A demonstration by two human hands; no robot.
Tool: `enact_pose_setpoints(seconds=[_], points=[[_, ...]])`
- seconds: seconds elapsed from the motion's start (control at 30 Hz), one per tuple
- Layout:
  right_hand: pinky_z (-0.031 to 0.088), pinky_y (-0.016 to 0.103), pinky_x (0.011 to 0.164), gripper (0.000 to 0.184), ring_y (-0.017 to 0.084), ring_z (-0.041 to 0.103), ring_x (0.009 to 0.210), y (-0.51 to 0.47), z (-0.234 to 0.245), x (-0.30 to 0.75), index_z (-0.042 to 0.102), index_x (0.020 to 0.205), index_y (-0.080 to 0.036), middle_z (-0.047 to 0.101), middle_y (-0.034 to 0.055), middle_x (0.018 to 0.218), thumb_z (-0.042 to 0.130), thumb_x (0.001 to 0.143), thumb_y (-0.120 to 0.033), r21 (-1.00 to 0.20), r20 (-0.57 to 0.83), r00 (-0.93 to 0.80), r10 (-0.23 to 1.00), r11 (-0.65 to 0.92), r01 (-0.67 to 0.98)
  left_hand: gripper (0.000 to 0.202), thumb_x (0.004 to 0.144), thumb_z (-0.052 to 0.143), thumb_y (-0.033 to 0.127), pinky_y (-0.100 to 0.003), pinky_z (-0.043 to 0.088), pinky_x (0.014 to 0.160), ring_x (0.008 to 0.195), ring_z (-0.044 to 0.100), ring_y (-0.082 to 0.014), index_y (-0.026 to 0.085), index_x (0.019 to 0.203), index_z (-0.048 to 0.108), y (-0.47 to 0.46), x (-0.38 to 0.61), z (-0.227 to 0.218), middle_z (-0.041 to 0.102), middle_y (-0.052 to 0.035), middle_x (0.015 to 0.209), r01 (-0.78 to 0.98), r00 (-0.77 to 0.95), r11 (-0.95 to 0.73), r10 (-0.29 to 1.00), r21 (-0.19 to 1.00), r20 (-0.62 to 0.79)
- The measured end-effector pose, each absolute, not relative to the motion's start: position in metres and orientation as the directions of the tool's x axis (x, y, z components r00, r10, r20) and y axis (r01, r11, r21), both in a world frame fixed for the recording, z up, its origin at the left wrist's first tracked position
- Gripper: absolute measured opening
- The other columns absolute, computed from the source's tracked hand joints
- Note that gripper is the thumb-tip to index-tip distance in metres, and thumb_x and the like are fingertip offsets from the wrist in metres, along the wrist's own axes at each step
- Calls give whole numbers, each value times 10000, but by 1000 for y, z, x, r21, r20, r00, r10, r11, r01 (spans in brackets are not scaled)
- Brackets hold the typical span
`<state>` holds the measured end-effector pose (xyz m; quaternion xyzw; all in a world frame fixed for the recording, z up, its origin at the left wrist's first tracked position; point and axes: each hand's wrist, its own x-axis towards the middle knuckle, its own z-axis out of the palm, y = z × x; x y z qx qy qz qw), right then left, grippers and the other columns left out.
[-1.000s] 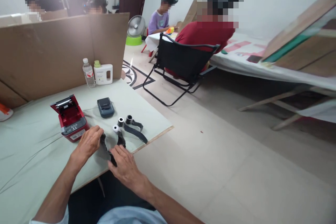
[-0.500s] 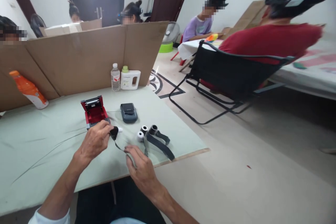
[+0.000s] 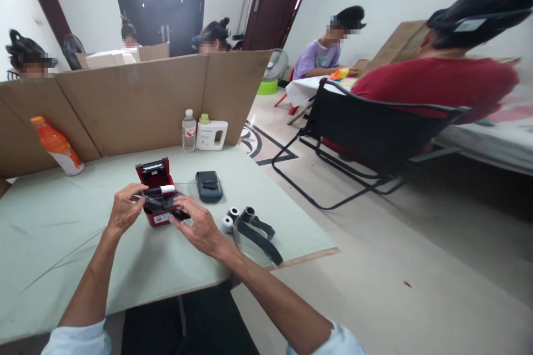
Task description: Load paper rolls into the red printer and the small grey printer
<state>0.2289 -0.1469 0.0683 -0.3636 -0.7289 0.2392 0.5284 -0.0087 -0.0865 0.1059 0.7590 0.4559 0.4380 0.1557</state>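
Note:
A small red printer [image 3: 155, 176] with its lid up stands on the pale green table [image 3: 62, 233]. My left hand [image 3: 123, 209] and my right hand [image 3: 196, 226] hold a dark paper roll [image 3: 160, 195] between them, just over the printer's open bay. Both hands pinch the roll and its loose dark strip. To the right lie two more small rolls [image 3: 229, 219] with dark strips [image 3: 259, 238] trailing off them. A dark grey handheld device [image 3: 209, 186] lies flat behind those.
A cardboard screen [image 3: 137, 102] walls off the table's far side, with a water bottle [image 3: 189, 131], a white jug [image 3: 211, 134] and an orange bottle [image 3: 57, 146] against it. A person in red sits on a black folding chair [image 3: 366, 133] at right. Other people sit behind.
My hands lifted the roll with its strip from the table's front edge and brought it over the red printer. The camera swung left.

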Motion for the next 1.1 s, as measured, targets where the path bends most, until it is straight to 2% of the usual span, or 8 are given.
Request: enact_pose_setpoints(seconds=[0.13, 0.27, 0.37, 0.43, 0.63, 0.77, 0.9, 1.1], points=[[575, 375, 906, 462, 252, 662, 1174, -130, 64, 229, 595, 1412, -200, 626, 170, 1391, 609, 996, -401, -885, 439, -129, 889, 453, 110, 263, 779, 641, 176, -268, 625, 724, 847, 736, -167, 162, 987, 801, -91, -10, 93, 792, -83, 1041, 443, 114, -494, 859, 749, 499], [557, 369, 936, 391, 238, 662, 1154, -125, 65, 224, 675, 1326, -203, 677, 138, 1304, 572, 1018, -421, -909, 409, -168, 897, 416, 13, 264, 782, 637, 162, -270, 625, 719, 888, 749, -181, 166, 992, 797, -101, 4, 87, 789, -86, 1043, 384, 112, -509, 854, 770, 509], [535, 363, 974, 352, 237, 639, 1171, -130, 77, 222, 727, 1238, -217, 690, 112, 1266, 633, 995, -453, -894, 447, -108, 888, 446, -36, 287, 801, 611, 114, -271, 627, 745, 975, 750, -193, 181, 1018, 787, -113, 18, 100, 785, -83, 1078, 412, 153, -606, 782, 680, 604], [547, 344, 933, 408, 226, 654, 1095, -133, 86, 222, 732, 1222, -221, 702, 95, 1219, 686, 957, -528, -917, 384, -52, 922, 374, -143, 293, 830, 604, 86, -280, 629, 777, 1005, 747, -195, 183, 1047, 774, -122, 27, 114, 779, -85, 1099, 445, 172, -671, 714, 593, 678], [589, 315, 735, 655, 218, 699, 863, -139, 100, 228, 751, 1058, -169, 761, 72, 945, 739, 805, -773, -837, 86, -332, 939, -113, -535, 256, 931, 644, 87, -327, 633, 914, 1021, 748, -192, 196, 1150, 718, -148, 49, 146, 768, -81, 1109, 536, 301, -784, 524, 313, 797], [617, 358, 742, 751, 237, 740, 841, -142, 109, 238, 737, 1085, -165, 777, 94, 921, 550, 877, -862, -741, 69, -533, 843, -314, -593, 254, 935, 654, 73, -295, 636, 880, 1008, 747, -182, 199, 1152, 693, -163, 57, 152, 751, -82, 1110, 590, 335, -786, 447, 185, 830], [605, 316, 645, 837, 207, 730, 702, -136, 114, 247, 735, 1016, -132, 762, 100, 801, 342, 955, -868, -734, 10, -607, 795, -406, -544, 253, 918, 686, 80, -284, 633, 864, 993, 744, -180, 212, 1134, 684, -174, 64, 155, 739, -70, 1108, 610, 293, -775, 413, 164, 862], [523, 219, 555, 565, 135, 669, 570, -144, 111, 249, 709, 855, -142, 732, 27, 687, 838, 767, -686, -825, -34, -537, 843, -327, -462, 240, 896, 685, 74, -261, 620, 807, 952, 729, -174, 218, 1088, 689, -188, 72, 155, 715, -59, 1069, 581, 277, -775, 477, 249, 834]])
